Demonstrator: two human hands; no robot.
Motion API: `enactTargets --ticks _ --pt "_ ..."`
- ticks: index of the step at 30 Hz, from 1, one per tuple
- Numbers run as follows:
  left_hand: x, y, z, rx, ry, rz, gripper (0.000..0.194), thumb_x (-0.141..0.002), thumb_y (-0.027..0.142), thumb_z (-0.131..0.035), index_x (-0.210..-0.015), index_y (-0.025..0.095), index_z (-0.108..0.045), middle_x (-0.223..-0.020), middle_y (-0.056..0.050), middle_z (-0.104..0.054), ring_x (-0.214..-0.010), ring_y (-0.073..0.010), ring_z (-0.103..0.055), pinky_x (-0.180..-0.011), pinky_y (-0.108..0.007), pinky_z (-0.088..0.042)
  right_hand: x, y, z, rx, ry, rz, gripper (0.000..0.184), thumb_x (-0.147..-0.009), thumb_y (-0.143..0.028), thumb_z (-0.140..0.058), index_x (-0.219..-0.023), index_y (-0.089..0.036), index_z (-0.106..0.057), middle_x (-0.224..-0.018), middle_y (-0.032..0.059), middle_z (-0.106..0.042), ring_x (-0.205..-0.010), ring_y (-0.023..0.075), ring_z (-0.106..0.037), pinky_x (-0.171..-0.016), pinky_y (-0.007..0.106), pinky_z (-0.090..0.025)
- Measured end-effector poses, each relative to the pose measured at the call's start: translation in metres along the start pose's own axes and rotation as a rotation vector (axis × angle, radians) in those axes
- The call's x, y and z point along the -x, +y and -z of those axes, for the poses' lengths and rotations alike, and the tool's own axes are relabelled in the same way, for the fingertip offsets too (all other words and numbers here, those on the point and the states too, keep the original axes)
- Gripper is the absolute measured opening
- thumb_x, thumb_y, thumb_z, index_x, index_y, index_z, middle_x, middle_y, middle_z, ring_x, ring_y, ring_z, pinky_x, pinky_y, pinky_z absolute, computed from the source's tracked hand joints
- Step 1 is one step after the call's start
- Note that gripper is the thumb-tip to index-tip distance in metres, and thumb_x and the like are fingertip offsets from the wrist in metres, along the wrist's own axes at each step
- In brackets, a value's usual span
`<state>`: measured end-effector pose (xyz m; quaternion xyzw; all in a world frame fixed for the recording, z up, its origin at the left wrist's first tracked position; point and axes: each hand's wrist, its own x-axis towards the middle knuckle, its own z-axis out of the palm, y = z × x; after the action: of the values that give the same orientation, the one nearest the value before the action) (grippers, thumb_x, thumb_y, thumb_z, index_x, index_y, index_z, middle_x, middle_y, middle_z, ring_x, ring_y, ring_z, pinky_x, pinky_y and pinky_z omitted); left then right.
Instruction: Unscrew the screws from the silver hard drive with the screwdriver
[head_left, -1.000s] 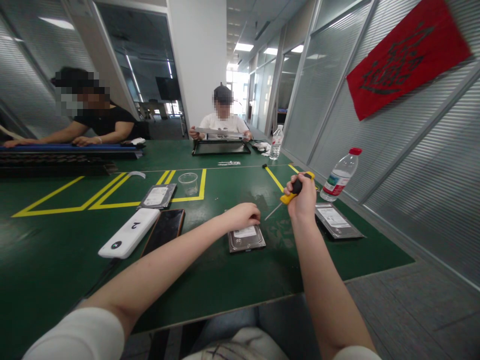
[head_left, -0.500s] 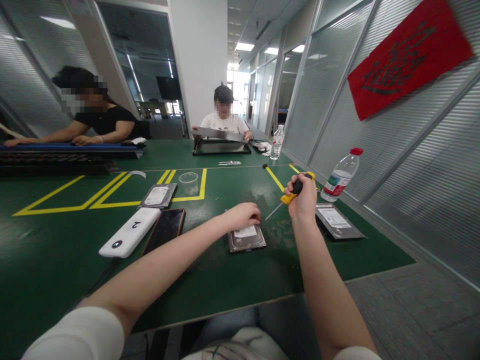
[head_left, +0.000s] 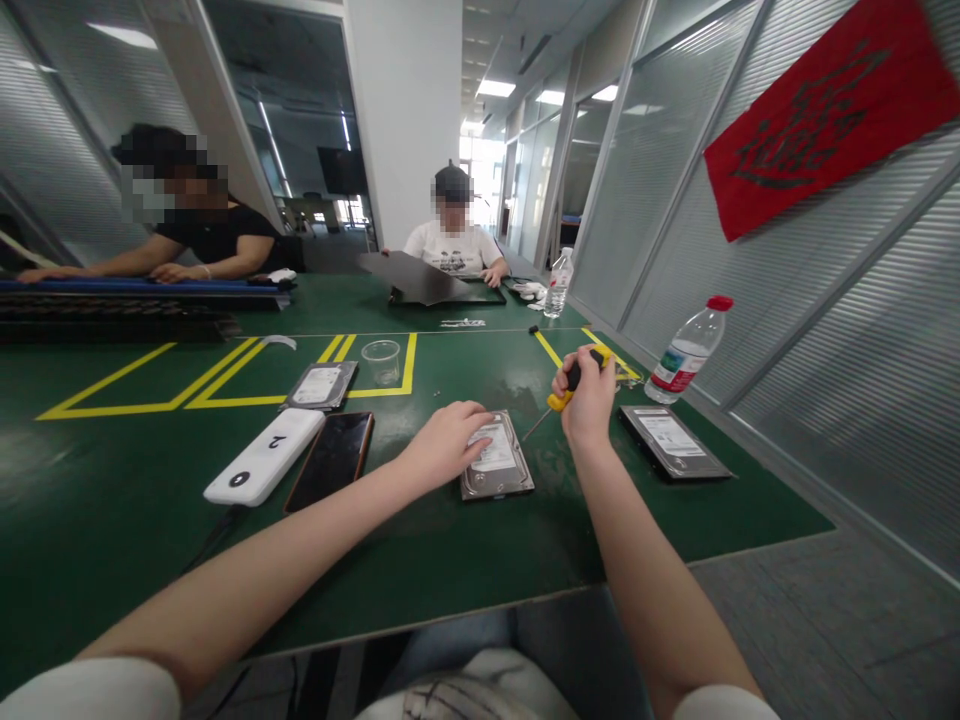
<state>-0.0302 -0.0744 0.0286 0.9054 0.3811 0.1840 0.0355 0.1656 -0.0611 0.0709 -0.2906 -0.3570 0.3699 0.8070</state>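
A silver hard drive with a white label lies flat on the green table in front of me. My left hand rests at its left side, fingers stretched out over the label and thumb apart from them. In my right hand is a yellow and black screwdriver, gripped around the handle. Its thin shaft points down and left, with the tip close to the drive's right edge; whether it touches, I cannot tell. A second hard drive lies to the right of my right hand.
Left of the drive are a phone, a white power bank with a cable, another hard drive and a clear plastic cup. A water bottle stands at right. Across the table, one person handles a dark panel; another sits at left.
My left hand has moved left and its fingers have spread, uncovering more of the drive's label. My right hand has brought the screwdriver slightly left, nearer the drive. The co-worker's panel has shifted left.
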Motion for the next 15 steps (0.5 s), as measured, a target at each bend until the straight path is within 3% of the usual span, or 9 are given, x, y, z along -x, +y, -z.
enactTargets --ticks 7,10,15 --pt "0.051 -0.005 -0.011 0.042 -0.099 0.089 0.06 -0.097 0.045 -0.047 -0.148 0.017 -0.035 -0.157 -0.016 -0.03 -0.144 -0.0291 -0.03 -0.115 -0.047 -0.031 0.004 0.011 -0.001 0.046 -0.056 -0.001 0.022 -0.074 -0.034 -0.063 -0.081 -0.025 -0.044 -0.059 -0.0121 -0.049 -0.038 0.0027 -0.041 -0.036 0.014 -0.031" --pt "0.055 -0.01 -0.018 0.041 -0.153 0.055 0.069 -0.096 0.05 -0.047 -0.152 0.015 -0.027 -0.159 -0.018 -0.02 -0.148 -0.0305 -0.02 -0.117 -0.049 -0.025 0.005 0.014 -0.001 0.068 -0.079 0.007 0.022 -0.074 -0.034 -0.064 -0.082 -0.025 -0.045 -0.059 -0.0117 -0.049 -0.038 0.0028 -0.041 -0.036 0.014 -0.032" --pt "0.052 -0.012 -0.024 0.024 -0.184 0.012 0.073 -0.096 0.053 -0.045 -0.154 0.015 -0.022 -0.159 -0.018 -0.019 -0.149 -0.0304 -0.016 -0.118 -0.054 -0.018 0.008 0.016 -0.002 0.112 -0.118 0.017 0.019 -0.075 -0.031 -0.063 -0.082 -0.026 -0.046 -0.059 -0.0117 -0.05 -0.038 0.003 -0.042 -0.037 0.014 -0.034"
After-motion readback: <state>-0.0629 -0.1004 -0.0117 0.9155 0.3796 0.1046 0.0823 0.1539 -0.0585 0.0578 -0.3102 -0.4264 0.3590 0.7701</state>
